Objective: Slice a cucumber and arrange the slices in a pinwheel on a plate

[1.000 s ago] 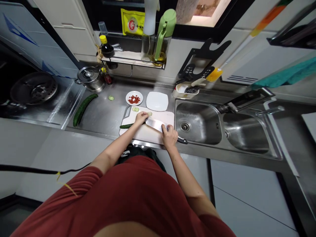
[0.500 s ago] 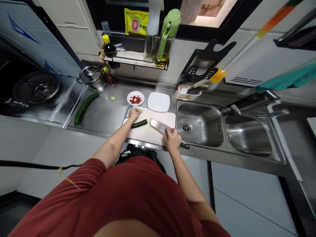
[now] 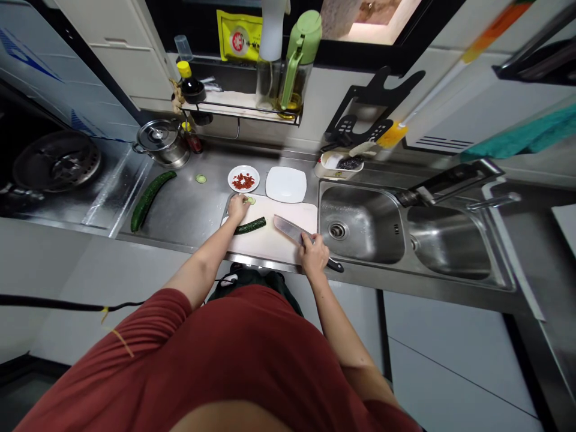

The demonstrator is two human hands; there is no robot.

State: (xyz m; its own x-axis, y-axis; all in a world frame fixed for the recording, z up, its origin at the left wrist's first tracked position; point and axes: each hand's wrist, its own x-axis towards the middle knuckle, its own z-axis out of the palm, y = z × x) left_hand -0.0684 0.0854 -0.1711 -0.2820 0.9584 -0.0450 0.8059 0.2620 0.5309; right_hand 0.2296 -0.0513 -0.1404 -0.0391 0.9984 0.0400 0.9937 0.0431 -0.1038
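My right hand (image 3: pixel 315 255) grips a broad-bladed kitchen knife (image 3: pixel 288 229) at the right of the white cutting board (image 3: pixel 274 247). Its blade lies low over the board and points up and left. At the board's far left edge, my left hand (image 3: pixel 237 208) has its fingers pinched on pale green cucumber slices (image 3: pixel 251 200). A cut piece of dark green cucumber (image 3: pixel 251 225) lies between my left wrist and the blade tip. A white dish of chopped red bits (image 3: pixel 243 179) and a white square plate (image 3: pixel 285 185) stand just behind the board.
A whole cucumber (image 3: pixel 148 201) and cucumber slices (image 3: pixel 200 178) lie on the steel counter to the left. Behind them stands a lidded pot (image 3: pixel 164 144); a pan (image 3: pixel 56 161) is on the stove. A double sink (image 3: pixel 360 231) adjoins the board. Bottles stand on the wall shelf (image 3: pixel 234 109).
My left hand and the slices at its fingertips have barely shifted on the board. The knife stays in my right hand. The whole view has slid slightly.
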